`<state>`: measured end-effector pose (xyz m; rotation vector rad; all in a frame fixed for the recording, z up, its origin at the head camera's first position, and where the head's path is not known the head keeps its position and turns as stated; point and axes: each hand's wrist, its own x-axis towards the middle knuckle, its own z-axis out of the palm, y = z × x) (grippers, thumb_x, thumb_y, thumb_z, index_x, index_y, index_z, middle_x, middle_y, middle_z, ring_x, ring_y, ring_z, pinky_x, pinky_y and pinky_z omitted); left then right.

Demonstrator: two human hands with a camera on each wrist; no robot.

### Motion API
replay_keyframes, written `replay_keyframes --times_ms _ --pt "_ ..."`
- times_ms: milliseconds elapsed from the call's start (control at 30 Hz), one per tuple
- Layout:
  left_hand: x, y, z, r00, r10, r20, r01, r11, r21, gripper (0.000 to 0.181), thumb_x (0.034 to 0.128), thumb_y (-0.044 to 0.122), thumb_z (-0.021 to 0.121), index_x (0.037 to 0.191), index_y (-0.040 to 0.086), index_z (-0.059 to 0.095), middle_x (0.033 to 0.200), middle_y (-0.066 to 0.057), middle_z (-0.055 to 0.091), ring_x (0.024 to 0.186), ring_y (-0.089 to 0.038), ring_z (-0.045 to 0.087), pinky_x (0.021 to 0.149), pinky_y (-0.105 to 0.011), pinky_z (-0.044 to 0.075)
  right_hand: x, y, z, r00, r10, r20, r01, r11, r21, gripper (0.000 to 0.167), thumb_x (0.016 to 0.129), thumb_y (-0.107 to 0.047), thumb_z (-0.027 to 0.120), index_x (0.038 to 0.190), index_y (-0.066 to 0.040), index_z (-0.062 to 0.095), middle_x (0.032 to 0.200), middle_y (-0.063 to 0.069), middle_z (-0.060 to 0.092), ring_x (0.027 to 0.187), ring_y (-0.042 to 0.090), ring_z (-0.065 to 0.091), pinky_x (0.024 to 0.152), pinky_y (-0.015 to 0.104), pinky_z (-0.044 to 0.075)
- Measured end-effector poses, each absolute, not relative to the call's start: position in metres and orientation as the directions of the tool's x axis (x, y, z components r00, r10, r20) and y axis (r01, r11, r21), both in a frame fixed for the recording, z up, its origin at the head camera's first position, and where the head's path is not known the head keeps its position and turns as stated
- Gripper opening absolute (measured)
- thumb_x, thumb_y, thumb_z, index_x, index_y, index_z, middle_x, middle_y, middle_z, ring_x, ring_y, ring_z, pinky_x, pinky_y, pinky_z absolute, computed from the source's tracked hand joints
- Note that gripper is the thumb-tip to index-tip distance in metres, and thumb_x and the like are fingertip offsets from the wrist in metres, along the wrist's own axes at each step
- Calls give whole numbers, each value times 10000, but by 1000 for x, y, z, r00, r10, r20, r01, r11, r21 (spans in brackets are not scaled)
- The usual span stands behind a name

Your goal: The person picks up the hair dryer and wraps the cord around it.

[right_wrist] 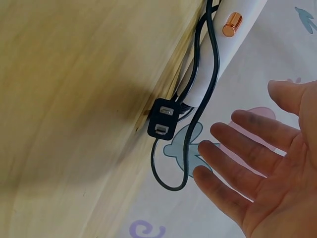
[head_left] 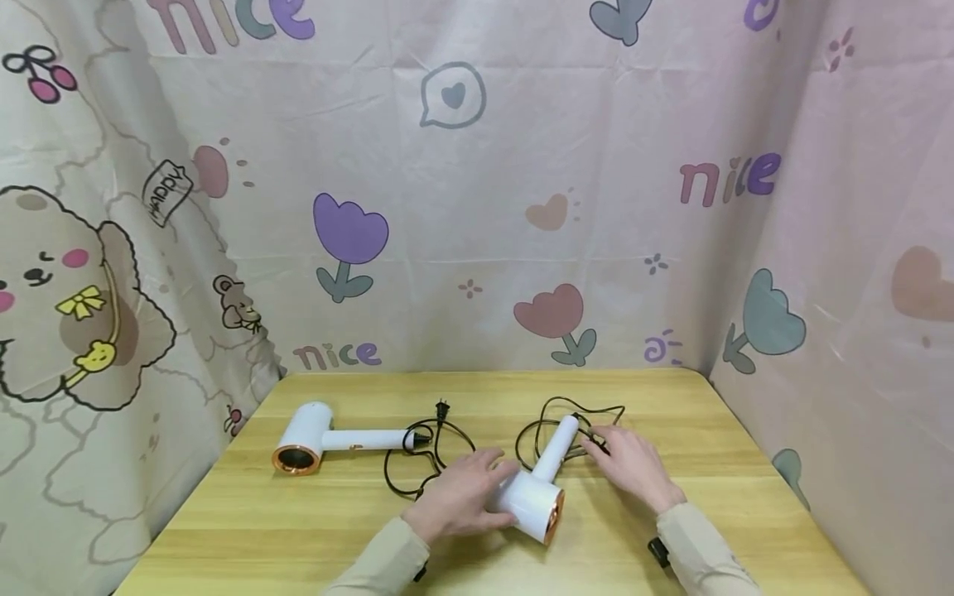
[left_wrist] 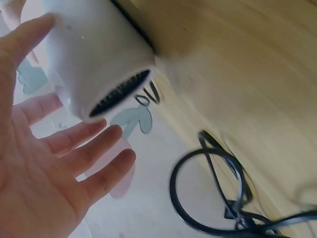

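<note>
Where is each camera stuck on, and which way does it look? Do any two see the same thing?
Head: on the person's head, looking forward and down at the table, patterned cloth, left hair dryer and right hair dryer; the left hand, right hand and sleeves show.
Left wrist: on that wrist, looking past the left hand at the right hair dryer.
Right wrist: on that wrist, looking past the right hand at a plug and white handle.
Shared: head and right wrist both see the right hand and that handle.
</note>
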<state>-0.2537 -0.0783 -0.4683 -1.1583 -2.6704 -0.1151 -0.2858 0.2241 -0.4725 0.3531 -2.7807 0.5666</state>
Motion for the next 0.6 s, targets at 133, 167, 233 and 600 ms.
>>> replay_keyframes --times_ms 133,167,233,600 --pt "-252 -66 -469 -630 747 212 754 654 -65 889 724 570 783 1469 268 405 1315 -51 556 1222 -223 541 1075 -437 451 -286 223 -471 -933 -180 312 -288 894 -344 434 970 -377 585 1238 -43 649 1206 182 676 1077 396 643 891 577 525" --pt "-251 -63 -470 -622 756 205 758 647 -86 925 708 568 795 1484 271 387 1328 -56 550 1238 -230 533 1098 -446 430 -286 223 -470 -934 -178 309 -285 893 -348 436 969 -380 586 1238 -42 650 1208 180 676 1086 395 640 902 575 521" --pt "-250 -57 -473 -601 774 198 764 630 -142 970 679 543 824 1494 277 373 1334 -50 540 1255 -228 518 1121 -448 408 -286 221 -471 -937 -177 303 -284 890 -358 439 969 -380 587 1238 -39 650 1214 182 673 1103 396 633 926 576 511" --pt "-246 -32 -484 -472 834 286 737 551 -392 851 616 235 850 1330 290 391 1211 -12 529 1091 -223 584 990 -393 497 -289 220 -469 -944 -178 277 -279 878 -389 437 974 -399 572 1241 -64 658 1234 155 672 1132 379 626 945 569 502"
